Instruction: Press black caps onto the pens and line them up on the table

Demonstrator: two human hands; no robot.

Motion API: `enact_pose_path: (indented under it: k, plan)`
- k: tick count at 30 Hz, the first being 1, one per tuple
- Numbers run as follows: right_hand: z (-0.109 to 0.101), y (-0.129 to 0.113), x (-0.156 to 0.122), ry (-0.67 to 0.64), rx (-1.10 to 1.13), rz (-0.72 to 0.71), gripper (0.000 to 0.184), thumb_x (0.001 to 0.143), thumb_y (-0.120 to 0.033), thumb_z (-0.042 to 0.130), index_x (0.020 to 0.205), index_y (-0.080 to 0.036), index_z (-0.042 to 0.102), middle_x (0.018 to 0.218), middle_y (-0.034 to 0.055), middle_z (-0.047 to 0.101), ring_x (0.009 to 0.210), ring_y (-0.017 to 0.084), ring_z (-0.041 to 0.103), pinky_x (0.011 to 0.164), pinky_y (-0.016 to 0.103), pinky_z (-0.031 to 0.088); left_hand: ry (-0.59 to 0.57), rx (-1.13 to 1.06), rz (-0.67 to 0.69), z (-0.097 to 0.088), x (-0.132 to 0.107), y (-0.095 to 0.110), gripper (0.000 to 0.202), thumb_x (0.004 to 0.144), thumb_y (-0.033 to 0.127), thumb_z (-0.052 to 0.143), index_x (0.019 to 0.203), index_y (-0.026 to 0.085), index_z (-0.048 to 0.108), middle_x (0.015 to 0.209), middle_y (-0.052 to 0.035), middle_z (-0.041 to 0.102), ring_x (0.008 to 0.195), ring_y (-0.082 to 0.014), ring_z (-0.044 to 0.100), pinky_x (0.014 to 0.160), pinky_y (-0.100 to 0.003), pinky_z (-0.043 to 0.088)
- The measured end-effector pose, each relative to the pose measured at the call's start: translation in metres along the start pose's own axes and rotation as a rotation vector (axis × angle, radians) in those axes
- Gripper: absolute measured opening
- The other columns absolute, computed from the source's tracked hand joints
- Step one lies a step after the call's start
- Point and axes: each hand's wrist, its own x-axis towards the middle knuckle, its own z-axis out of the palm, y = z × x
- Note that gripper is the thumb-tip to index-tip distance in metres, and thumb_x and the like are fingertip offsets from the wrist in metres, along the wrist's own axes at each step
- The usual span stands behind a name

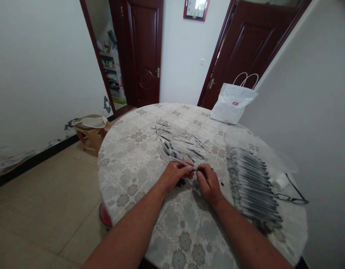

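- Hands meeting at table centre, just in front of loose pile point(178, 144) of thin white-and-black sticks (pens or sim., too small to tell).
- Left hand point(175, 175) lying palm-down on cloth, fingers curling in, thumb and forefinger pinching near end of one stick point(186, 163) at pile's near edge.
- Right hand point(208, 183) sitting just right of left, fingertips nearly touching left's; fingers bent and closing on sth small at the same spot – can't tell exactly what, too blurry.
- Small dark bits point(180, 183) lying on cloth under/between hands, touching left palm edge; one more speck just right of right hand.
- Neat row point(252, 183) of same sticks lying side by side to the right, well packed, running from mid-table toward near edge; apart from right hand but near it.
- Clear plastic sheet point(273, 155) lying behind/under row, by wall.
- Glasses point(294, 196) resting at right rim, just beside row; small white cap-like object point(279, 183) beside them.
- White paper bag point(234, 102) w/ handles standing at far side, leaning toward wall.
- Table point(127, 164) round, wearing grey floral cloth.
- Wooden stool point(90, 130) standing on floor left of table, cloth on top; red object point(104, 218) peeking under table's near-left rim.
- Two dark doors at back, framed picture between.
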Motion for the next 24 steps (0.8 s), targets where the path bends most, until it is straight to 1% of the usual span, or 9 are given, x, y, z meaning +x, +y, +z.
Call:
enact_pose_path:
  k: [2,6,8,10,12,14,16,19,24]
  plan:
    - [0.002,-0.001,0.0,-0.01,-0.03,-0.001,0.019,0.101,-0.035,0.047,0.093,-0.022,0.058,0.079,0.0,0.059,0.072,0.017,0.056,0.07,0.029,0.041,0.006,-0.002,-0.002,0.0,0.0,0.0,0.039,0.073,0.04,0.086,0.098,0.012,0.076,0.078,-0.008,0.074,0.071,-0.019,0.071,0.074,-0.035,0.059]
    - [0.003,0.0,0.001,-0.037,-0.037,0.006,0.032,0.104,-0.032,0.039,0.076,-0.023,0.052,0.068,-0.0016,0.052,0.065,0.016,0.051,0.065,0.029,0.038,0.014,0.007,-0.004,0.0,-0.001,0.0,0.04,0.071,0.04,0.087,0.097,0.012,0.076,0.079,-0.0079,0.073,0.073,-0.0199,0.071,0.075,-0.037,0.06]
    - [0.001,-0.001,0.002,-0.02,-0.012,-0.007,0.029,0.103,-0.033,0.04,0.079,-0.022,0.054,0.07,-0.0014,0.054,0.066,0.016,0.053,0.065,0.028,0.039,0.019,0.009,0.0,-0.001,-0.001,0.0,0.038,0.071,0.039,0.087,0.096,0.012,0.076,0.079,-0.0076,0.073,0.073,-0.0202,0.071,0.075,-0.037,0.06]
    - [-0.001,-0.003,0.003,-0.002,0.007,-0.035,0.021,0.101,-0.033,0.044,0.089,-0.022,0.057,0.076,-0.0004,0.058,0.07,0.016,0.055,0.069,0.028,0.041,0.021,0.008,0.004,-0.001,-0.001,0.0,0.037,0.072,0.039,0.087,0.096,0.013,0.076,0.078,-0.0072,0.073,0.073,-0.0199,0.071,0.074,-0.036,0.06]
    - [-0.002,-0.006,0.005,0.011,-0.012,-0.063,0.016,0.099,-0.033,0.048,0.095,-0.022,0.058,0.081,0.0005,0.06,0.073,0.016,0.056,0.071,0.029,0.042,0.023,0.005,0.002,-0.002,-0.001,0.0,0.037,0.072,0.038,0.087,0.096,0.013,0.076,0.078,-0.0072,0.073,0.072,-0.0194,0.07,0.073,-0.036,0.06]
    - [-0.001,-0.009,0.006,0.016,-0.053,-0.071,0.018,0.1,-0.032,0.046,0.092,-0.022,0.057,0.081,0.001,0.06,0.073,0.017,0.057,0.072,0.029,0.042,0.034,0.003,-0.003,-0.003,-0.001,0.001,0.037,0.071,0.037,0.088,0.097,0.013,0.076,0.079,-0.0071,0.073,0.072,-0.019,0.07,0.074,-0.036,0.06]
    - [0.001,-0.009,0.007,0.011,-0.08,-0.059,0.024,0.102,-0.032,0.041,0.085,-0.023,0.055,0.076,0.0008,0.058,0.072,0.017,0.056,0.071,0.029,0.041,0.044,0.012,-0.003,-0.003,-0.001,0.001,0.036,0.071,0.036,0.088,0.096,0.013,0.076,0.078,-0.007,0.073,0.071,-0.0189,0.07,0.073,-0.035,0.059]
    - [0.003,-0.009,0.007,-0.009,-0.058,-0.033,0.031,0.104,-0.034,0.037,0.079,-0.024,0.052,0.07,-0.0002,0.055,0.068,0.017,0.054,0.067,0.029,0.04,0.064,0.042,0.001,-0.005,-0.002,0.002,0.035,0.071,0.036,0.088,0.095,0.014,0.076,0.078,-0.0069,0.074,0.07,-0.0185,0.07,0.072,-0.035,0.059]
    - [0.003,-0.012,0.006,-0.004,0.019,-0.067,0.012,0.098,-0.03,0.049,0.096,-0.022,0.057,0.084,0.0018,0.061,0.077,0.018,0.058,0.073,0.029,0.043,0.085,0.085,0.0,-0.007,-0.003,0.003,0.035,0.071,0.037,0.088,0.096,0.015,0.076,0.078,-0.0067,0.074,0.07,-0.0189,0.07,0.073,-0.036,0.059]
